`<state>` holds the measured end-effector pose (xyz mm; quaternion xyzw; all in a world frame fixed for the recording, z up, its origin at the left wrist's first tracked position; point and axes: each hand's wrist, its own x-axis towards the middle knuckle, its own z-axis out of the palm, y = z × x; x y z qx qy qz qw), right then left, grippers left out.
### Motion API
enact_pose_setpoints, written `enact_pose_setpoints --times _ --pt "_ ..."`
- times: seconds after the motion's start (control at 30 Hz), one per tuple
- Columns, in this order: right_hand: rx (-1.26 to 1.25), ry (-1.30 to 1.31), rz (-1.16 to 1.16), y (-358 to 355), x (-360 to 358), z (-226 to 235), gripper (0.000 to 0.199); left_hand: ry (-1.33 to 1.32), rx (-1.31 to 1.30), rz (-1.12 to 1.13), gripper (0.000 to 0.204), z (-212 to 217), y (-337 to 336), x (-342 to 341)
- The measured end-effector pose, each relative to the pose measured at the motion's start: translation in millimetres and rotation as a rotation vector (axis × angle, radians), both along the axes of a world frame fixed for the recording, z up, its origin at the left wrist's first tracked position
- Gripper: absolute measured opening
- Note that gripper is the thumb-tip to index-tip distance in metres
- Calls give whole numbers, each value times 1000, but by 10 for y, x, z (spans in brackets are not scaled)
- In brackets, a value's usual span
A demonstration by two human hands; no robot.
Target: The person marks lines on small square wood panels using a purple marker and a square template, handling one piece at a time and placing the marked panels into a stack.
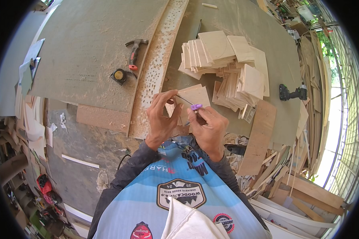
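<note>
My right hand (pixel 209 123) pinches a small drawing compass (pixel 196 106) with a purple part and a thin metal leg. The leg points up and left toward my left hand (pixel 162 111). That hand is curled, its thumb and index finger apart, with the index fingertip at or very near the leg's tip; whether it touches cannot be made out. Just beyond both hands lies a thin square wooden panel (pixel 195 96), partly covered by my fingers. Stacks of similar panels (pixel 247 81) stand farther off to the right, some with curved pencil lines.
A perforated, dusty wooden strip (pixel 157 53) crosses the grey tabletop (pixel 95 40). Left of it are a claw hammer (pixel 135 53) and a tape measure (pixel 119 75). A cordless drill (pixel 293 92) lies at the right. A wooden board (pixel 259 137) slants beyond my right forearm.
</note>
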<state>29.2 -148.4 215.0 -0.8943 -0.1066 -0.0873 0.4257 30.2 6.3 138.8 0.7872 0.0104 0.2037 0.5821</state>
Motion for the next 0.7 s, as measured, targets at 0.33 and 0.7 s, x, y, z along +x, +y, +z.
enact_pose_setpoints --times 0.33,0.7 --pt "15 -8 -6 31 -21 -11 15 -12 11 -2 49 -14 12 1" --pt "-76 -89 170 -202 224 -23 15 -2 5 0 47 -30 20 -1"
